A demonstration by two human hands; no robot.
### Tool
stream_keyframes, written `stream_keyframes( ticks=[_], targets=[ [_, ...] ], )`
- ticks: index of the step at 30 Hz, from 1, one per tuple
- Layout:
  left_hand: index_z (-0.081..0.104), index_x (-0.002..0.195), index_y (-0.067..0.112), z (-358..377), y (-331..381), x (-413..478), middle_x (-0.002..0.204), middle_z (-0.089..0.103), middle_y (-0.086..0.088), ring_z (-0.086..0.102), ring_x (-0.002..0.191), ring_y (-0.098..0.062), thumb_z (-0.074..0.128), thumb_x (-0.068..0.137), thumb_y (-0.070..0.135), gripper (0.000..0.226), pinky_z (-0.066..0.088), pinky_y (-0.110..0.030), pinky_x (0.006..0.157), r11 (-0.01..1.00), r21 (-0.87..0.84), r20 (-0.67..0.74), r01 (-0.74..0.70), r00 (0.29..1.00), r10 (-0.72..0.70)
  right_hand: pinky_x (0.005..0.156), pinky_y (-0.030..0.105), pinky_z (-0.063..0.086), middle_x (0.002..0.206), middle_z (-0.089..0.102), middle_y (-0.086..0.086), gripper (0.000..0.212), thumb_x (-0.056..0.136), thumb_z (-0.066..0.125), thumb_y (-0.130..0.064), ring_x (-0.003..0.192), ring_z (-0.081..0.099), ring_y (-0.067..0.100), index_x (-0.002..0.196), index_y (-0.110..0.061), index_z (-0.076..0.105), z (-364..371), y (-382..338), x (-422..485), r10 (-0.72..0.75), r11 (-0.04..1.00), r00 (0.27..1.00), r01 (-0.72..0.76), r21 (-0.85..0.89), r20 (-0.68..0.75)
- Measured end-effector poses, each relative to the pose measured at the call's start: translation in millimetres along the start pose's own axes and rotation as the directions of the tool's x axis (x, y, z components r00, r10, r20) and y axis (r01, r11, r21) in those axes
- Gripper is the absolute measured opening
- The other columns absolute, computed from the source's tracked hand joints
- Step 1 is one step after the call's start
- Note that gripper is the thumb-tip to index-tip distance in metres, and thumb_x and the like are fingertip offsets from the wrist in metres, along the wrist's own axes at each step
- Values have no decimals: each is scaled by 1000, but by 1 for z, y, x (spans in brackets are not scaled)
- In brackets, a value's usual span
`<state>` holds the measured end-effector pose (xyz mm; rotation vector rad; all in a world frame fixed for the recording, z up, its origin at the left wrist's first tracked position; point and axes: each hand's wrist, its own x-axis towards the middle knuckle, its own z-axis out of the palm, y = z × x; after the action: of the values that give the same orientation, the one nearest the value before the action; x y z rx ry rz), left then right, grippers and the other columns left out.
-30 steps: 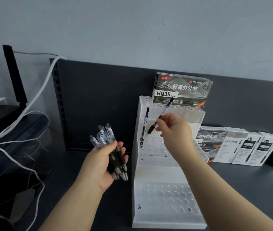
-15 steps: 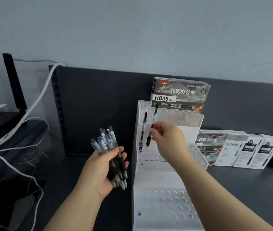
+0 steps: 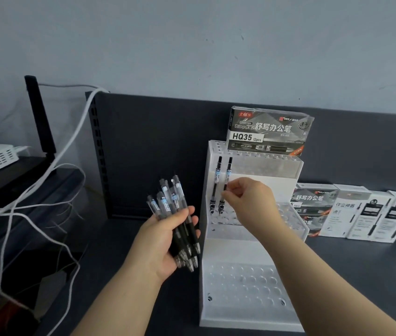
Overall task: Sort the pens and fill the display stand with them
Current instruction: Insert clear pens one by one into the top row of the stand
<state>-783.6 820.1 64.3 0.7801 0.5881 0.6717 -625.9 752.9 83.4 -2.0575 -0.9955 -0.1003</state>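
Pens in a bundle (image 3: 175, 221), tips down, held just left of the display stand (image 3: 247, 311). The left hand (image 3: 165, 241) grips them, fingers wrapped round the black grip sections.

Two more pens stand upright, side by side, in the far-left holes of the stand's middle tier. The outer pen (image 3: 216, 183) stands free. The inner pen (image 3: 228, 175) is pinched at mid-barrel between thumb and forefinger of the right hand (image 3: 250, 202), its other fingers curled.

The stand is white and stepped, with rows of round holes. An HQ35 pen box (image 3: 269, 130) sits on its top tier. A row of boxes (image 3: 356, 214) stands right of the stand. White cables (image 3: 71, 141) hang well to its left.
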Motion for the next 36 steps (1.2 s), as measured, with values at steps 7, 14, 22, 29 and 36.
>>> stream_keyframes(
  ticks=[7,14,22,29,36],
  targets=[
    [69,97,7,6,-2,-11,79,73,-9,69,72,-23,62,86,8,13,57,-35,68,1000,18,44,8,999,-9,52,7,40,66,60,-10,11,81,71,-27,55,53,-1,83,-19,65,-2,-29,-50,-77,946,984,21,322,162],
    [70,99,9,7,-2,-15,81,71,-10,67,72,-24,65,84,13,17,55,-33,59,998,59,95,-23,995,18,52,15,43,57,61,-9,5,81,71,-19,48,49,-2,81,-16,68,-5,-31,-55,-24,886,942,-135,444,335],
    [68,100,10,9,-5,-15,83,71,-11,68,71,-24,63,86,9,15,56,-34,61,994,67,85,-90,993,84,54,18,43,61,60,-4,3,83,66,-13,53,50,6,82,-13,69,-8,-32,-50,24,868,907,-227,441,421],
    [67,91,9,7,-2,-8,75,62,-6,61,73,-17,66,83,5,9,57,-40,71,995,35,-2,-98,995,98,57,28,45,65,64,3,4,82,68,-9,55,53,14,81,-8,64,-26,-23,-18,133,817,971,-220,533,198],
    [66,89,8,7,-3,-1,80,65,-8,62,76,-18,65,84,5,6,57,-39,72,987,81,-19,-137,990,139,67,35,55,69,69,1,11,84,66,-16,65,64,17,75,-19,62,-28,-7,10,133,930,991,-115,349,-27]
  ],
)
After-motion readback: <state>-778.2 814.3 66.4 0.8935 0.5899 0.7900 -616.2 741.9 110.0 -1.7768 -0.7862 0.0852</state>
